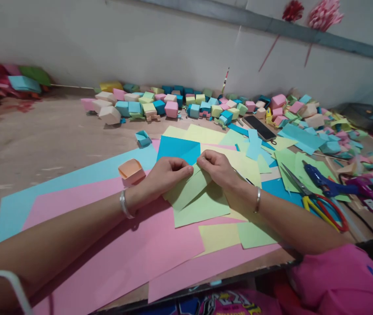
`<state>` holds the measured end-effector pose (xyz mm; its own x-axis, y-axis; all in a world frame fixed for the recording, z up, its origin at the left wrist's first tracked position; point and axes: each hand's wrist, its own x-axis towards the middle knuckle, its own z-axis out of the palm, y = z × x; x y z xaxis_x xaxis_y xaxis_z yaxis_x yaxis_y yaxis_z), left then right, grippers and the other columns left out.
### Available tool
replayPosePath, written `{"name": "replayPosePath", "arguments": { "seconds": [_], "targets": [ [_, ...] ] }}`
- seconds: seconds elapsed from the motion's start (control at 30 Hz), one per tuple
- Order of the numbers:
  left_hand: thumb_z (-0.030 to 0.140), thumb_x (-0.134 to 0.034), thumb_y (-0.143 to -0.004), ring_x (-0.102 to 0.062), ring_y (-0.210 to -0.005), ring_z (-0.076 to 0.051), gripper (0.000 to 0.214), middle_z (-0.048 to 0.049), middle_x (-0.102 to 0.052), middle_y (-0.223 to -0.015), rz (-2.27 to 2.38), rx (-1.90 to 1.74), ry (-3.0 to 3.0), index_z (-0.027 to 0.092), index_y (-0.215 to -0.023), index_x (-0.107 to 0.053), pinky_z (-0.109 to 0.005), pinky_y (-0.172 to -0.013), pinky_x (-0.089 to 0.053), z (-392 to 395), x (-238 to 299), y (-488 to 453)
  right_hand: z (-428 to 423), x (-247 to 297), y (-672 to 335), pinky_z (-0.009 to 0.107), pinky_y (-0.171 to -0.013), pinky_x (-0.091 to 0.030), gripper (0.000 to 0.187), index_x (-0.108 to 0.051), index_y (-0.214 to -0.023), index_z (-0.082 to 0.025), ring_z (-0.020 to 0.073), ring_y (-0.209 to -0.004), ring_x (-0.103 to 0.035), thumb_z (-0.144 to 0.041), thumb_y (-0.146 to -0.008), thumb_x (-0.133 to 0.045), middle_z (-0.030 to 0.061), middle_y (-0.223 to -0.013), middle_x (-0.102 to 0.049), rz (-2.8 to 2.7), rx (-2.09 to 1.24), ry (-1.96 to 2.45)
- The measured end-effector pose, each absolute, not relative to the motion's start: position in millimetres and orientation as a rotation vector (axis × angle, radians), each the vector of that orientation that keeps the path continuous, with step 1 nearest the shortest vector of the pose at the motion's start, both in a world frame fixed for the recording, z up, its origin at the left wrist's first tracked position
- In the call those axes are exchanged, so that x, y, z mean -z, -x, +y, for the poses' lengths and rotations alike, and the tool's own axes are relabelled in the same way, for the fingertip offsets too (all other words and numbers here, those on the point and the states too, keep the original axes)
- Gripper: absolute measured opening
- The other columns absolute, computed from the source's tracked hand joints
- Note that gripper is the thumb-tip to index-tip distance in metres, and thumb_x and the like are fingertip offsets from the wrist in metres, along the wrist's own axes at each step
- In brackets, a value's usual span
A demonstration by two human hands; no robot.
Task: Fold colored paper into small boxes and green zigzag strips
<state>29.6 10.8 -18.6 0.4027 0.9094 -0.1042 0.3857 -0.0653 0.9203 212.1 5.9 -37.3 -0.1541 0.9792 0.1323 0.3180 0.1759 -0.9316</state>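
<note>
A light green sheet of paper (202, 203) is between my hands, with a flap folded over across it. My left hand (171, 175) pinches its far left edge between thumb and fingers. On the other side, my right hand (217, 168) grips the same sheet near its upper corner, fingertips close to those of the left. Under and around the sheet lie a large pink sheet (117, 245), a light blue sheet (74, 173) and a darker blue sheet (178, 148). An orange paper box (131, 173) stands just left of my left hand, with a small blue paper box (143, 138) behind it.
Several small folded paper boxes (171, 109) line the wall. On the right lie scissors (315, 199) with red and yellow handles, a blue glue gun (327, 181) with a cable, and a phone (260, 127). Paper scraps (343, 133) pile up at the far right.
</note>
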Motion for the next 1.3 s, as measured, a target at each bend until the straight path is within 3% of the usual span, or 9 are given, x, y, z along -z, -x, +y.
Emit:
{"name": "replayPosePath", "arguments": {
  "seconds": [0.2,0.47,0.63,0.73,0.8,0.9,1.0,1.17,1.3],
  "targets": [
    [0.046,-0.059,-0.078,-0.039,-0.052,-0.009,0.034,0.0023,-0.05,-0.057,1.133,-0.629,-1.753,0.016,-0.062,-0.059,-0.021,-0.044,-0.029,9.6,12.6,-31.6,-0.5,32.1,-210.4,0.027,-0.06,-0.031,0.026,-0.047,-0.064,-0.02,0.0108,-0.062,-0.038,-0.035,-0.084,-0.055,-0.0039,-0.062,-0.043,-1.725,-0.955,1.228],
    [0.037,-0.056,-0.081,-0.045,-0.046,-0.01,0.03,0.0021,-0.051,-0.049,1.212,-0.651,-1.801,0.017,-0.058,-0.056,-0.021,-0.043,-0.033,12.9,16.1,-28.8,53.2,40.9,-260.1,0.025,-0.055,-0.029,0.028,-0.045,-0.059,-0.02,0.0102,-0.058,-0.036,-0.032,-0.076,-0.063,-0.0047,-0.059,-0.037,-1.264,-0.793,1.309],
    [0.036,-0.054,-0.085,-0.05,-0.06,-0.011,0.024,-0.0002,-0.057,-0.067,1.285,-1.072,-1.74,0.017,-0.07,-0.059,-0.021,-0.05,-0.038,17.1,24.9,-27.8,68.8,36.5,-280.1,0.025,-0.053,-0.026,0.031,-0.045,-0.06,-0.02,0.0092,-0.056,-0.031,-0.035,-0.08,-0.064,-0.0059,-0.057,-0.035,-1.266,-0.518,1.239],
    [0.043,-0.055,-0.086,-0.054,-0.069,-0.012,0.026,-0.0021,-0.061,-0.083,1.232,-1.236,-1.694,0.018,-0.089,-0.062,-0.021,-0.056,-0.043,19.6,28.7,-28.7,53.2,34.7,-262.1,0.025,-0.053,-0.029,0.027,-0.051,-0.067,-0.019,0.0091,-0.057,-0.036,-0.037,-0.083,-0.063,-0.0045,-0.06,-0.042,-1.427,-0.614,1.122],
    [0.044,-0.061,-0.083,-0.059,-0.075,-0.014,0.03,-0.0034,-0.064,-0.09,1.166,-1.143,-1.673,0.018,-0.098,-0.062,-0.022,-0.06,-0.047,18.5,29.2,-29.5,41.5,36.0,-247.8,0.024,-0.052,-0.031,0.028,-0.054,-0.07,-0.019,0.0093,-0.057,-0.04,-0.041,-0.084,-0.063,-0.0037,-0.062,-0.046,-1.457,-0.684,1.087],
    [0.041,-0.064,-0.081,-0.061,-0.062,-0.015,0.026,-0.0018,-0.063,-0.076,1.155,-0.887,-1.602,0.016,-0.091,-0.064,-0.024,-0.05,-0.046,13.8,27.3,-30.1,31.3,39.3,-235.3,0.024,-0.051,-0.035,0.03,-0.056,-0.073,-0.019,0.0089,-0.058,-0.044,-0.046,-0.083,-0.065,-0.0033,-0.064,-0.05,-1.428,-0.781,1.067],
    [0.039,-0.065,-0.08,-0.053,-0.047,-0.012,0.023,0.0019,-0.056,-0.063,1.249,-0.91,-1.549,0.016,-0.082,-0.063,-0.023,-0.041,-0.04,11.8,25.5,-29.1,29.0,41.8,-232.4,0.023,-0.051,-0.042,0.029,-0.059,-0.078,-0.019,0.0096,-0.058,-0.051,-0.044,-0.076,-0.072,-0.0028,-0.066,-0.056,-1.416,-0.962,1.058],
    [0.033,-0.069,-0.077,-0.047,-0.058,-0.009,0.019,0.0024,-0.055,-0.068,1.242,-1.195,-1.445,0.017,-0.084,-0.061,-0.02,-0.048,-0.037,18.1,28.4,-28.0,25.1,45.3,-229.3,0.022,-0.046,-0.042,0.019,-0.056,-0.074,-0.02,0.0082,-0.05,-0.049,-0.03,-0.074,-0.072,-0.0059,-0.058,-0.052,-1.341,-1.093,1.073],
    [0.028,-0.069,-0.076,-0.042,-0.057,-0.008,0.015,0.0038,-0.051,-0.065,1.264,-1.236,-1.436,0.017,-0.079,-0.058,-0.019,-0.047,-0.033,23.3,32.9,-27.5,21.1,45.0,-229.2,0.02,-0.046,-0.041,0.017,-0.059,-0.078,-0.02,0.0076,-0.051,-0.048,-0.029,-0.073,-0.072,-0.0062,-0.06,-0.053,-1.303,-1.205,1.067]
  ]
}}
